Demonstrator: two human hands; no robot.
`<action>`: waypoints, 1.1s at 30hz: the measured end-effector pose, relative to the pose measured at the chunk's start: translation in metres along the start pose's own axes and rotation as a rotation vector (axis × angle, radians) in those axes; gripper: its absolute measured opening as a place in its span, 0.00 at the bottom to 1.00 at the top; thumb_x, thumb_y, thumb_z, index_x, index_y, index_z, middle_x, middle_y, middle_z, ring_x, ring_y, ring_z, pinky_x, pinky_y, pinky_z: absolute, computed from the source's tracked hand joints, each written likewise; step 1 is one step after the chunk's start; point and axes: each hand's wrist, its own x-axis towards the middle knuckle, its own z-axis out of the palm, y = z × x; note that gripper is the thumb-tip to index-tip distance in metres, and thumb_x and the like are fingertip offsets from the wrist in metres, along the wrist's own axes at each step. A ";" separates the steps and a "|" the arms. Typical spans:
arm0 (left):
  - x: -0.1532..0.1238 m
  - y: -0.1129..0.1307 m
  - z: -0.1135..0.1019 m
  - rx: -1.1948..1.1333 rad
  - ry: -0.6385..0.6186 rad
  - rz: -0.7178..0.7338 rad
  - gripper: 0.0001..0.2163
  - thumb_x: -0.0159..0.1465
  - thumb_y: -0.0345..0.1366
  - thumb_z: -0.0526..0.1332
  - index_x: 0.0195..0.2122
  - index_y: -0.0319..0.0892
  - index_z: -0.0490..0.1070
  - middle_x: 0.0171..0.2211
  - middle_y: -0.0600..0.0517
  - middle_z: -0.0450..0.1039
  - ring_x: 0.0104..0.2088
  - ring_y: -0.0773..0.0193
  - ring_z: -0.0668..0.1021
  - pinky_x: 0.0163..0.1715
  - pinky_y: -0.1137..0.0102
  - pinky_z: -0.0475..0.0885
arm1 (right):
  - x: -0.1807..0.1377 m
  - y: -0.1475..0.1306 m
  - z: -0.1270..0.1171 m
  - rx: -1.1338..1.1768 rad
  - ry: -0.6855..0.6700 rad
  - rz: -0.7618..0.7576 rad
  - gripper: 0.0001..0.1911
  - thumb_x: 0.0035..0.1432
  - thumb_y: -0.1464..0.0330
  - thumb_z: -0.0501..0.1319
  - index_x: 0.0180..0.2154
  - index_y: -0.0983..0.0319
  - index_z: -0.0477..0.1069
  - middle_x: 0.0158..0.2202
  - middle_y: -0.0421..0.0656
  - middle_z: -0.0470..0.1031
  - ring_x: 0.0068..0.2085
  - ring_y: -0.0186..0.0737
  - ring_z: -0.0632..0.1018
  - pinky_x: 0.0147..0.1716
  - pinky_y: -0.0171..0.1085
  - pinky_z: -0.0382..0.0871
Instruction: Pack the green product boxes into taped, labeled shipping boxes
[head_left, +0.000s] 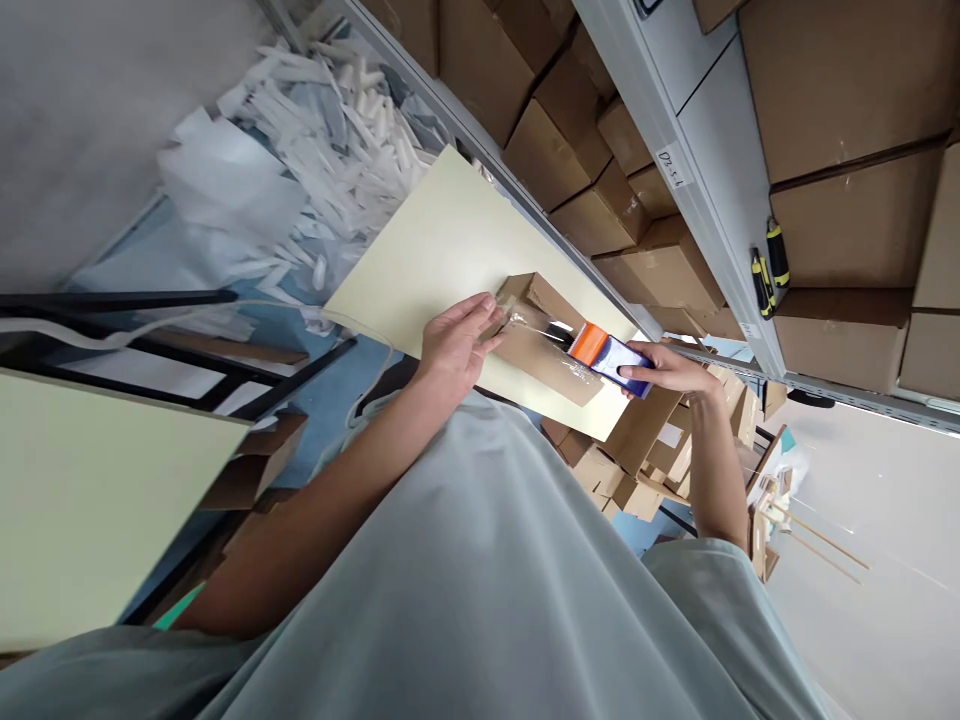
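Note:
A closed brown cardboard box [551, 355] lies on a pale cream tabletop [442, 230] in front of me. Shiny clear tape runs along its upper face. My left hand [456, 345] is at the box's left end, fingers stretched and slightly apart, the fingertips touching the taped edge. My right hand [664, 368] grips a blue and orange tape dispenser [604, 355] over the right part of the box, thumb on top. The dispenser's orange end points toward the box; a dark part at its front is hard to make out.
Metal shelving [675, 160] with stacked cartons [855, 220] rises beyond the table. Black-yellow cutters [778, 253] hang on its upright. White scraps [337, 150] heap at upper left. Another cream table [97, 500] stands at left, a cable [150, 330] near it. Loose cartons [664, 440] lie at right.

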 end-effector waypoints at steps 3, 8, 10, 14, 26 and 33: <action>0.008 -0.001 -0.002 0.001 0.000 0.002 0.16 0.55 0.34 0.82 0.41 0.44 0.79 0.40 0.49 0.82 0.49 0.55 0.84 0.53 0.54 0.85 | 0.015 0.017 0.001 0.023 -0.025 -0.006 0.29 0.60 0.44 0.77 0.45 0.60 0.74 0.35 0.42 0.83 0.33 0.42 0.84 0.33 0.39 0.85; 0.016 -0.002 -0.006 0.001 0.001 -0.005 0.15 0.56 0.33 0.81 0.41 0.43 0.79 0.42 0.49 0.82 0.49 0.55 0.84 0.52 0.52 0.85 | 0.038 0.039 0.008 0.050 -0.042 -0.046 0.32 0.59 0.43 0.77 0.45 0.61 0.74 0.34 0.42 0.82 0.33 0.40 0.84 0.32 0.36 0.82; 0.019 -0.005 -0.009 0.022 0.009 0.018 0.16 0.55 0.34 0.82 0.41 0.43 0.80 0.42 0.48 0.82 0.50 0.54 0.84 0.52 0.52 0.85 | 0.045 0.046 0.011 0.043 -0.028 -0.057 0.33 0.57 0.42 0.77 0.45 0.62 0.74 0.33 0.41 0.81 0.32 0.40 0.83 0.30 0.35 0.80; 0.032 -0.014 -0.016 0.091 0.054 0.155 0.17 0.52 0.38 0.83 0.39 0.43 0.81 0.40 0.48 0.84 0.47 0.57 0.84 0.54 0.58 0.83 | 0.055 0.058 0.015 0.029 0.010 -0.090 0.33 0.56 0.42 0.77 0.45 0.62 0.74 0.32 0.41 0.81 0.30 0.38 0.81 0.28 0.34 0.76; 0.094 -0.046 -0.031 0.591 -0.007 0.273 0.21 0.53 0.47 0.80 0.36 0.38 0.78 0.37 0.50 0.82 0.50 0.61 0.84 0.54 0.68 0.73 | 0.059 0.059 0.030 0.006 0.090 -0.170 0.34 0.58 0.42 0.76 0.48 0.62 0.74 0.30 0.40 0.81 0.29 0.39 0.79 0.29 0.37 0.77; 0.087 -0.021 -0.032 0.680 0.017 0.337 0.14 0.53 0.43 0.77 0.34 0.41 0.80 0.37 0.45 0.84 0.43 0.55 0.84 0.48 0.62 0.79 | 0.063 0.070 0.039 0.047 0.111 -0.151 0.35 0.54 0.40 0.78 0.46 0.60 0.73 0.31 0.39 0.81 0.29 0.38 0.81 0.28 0.34 0.77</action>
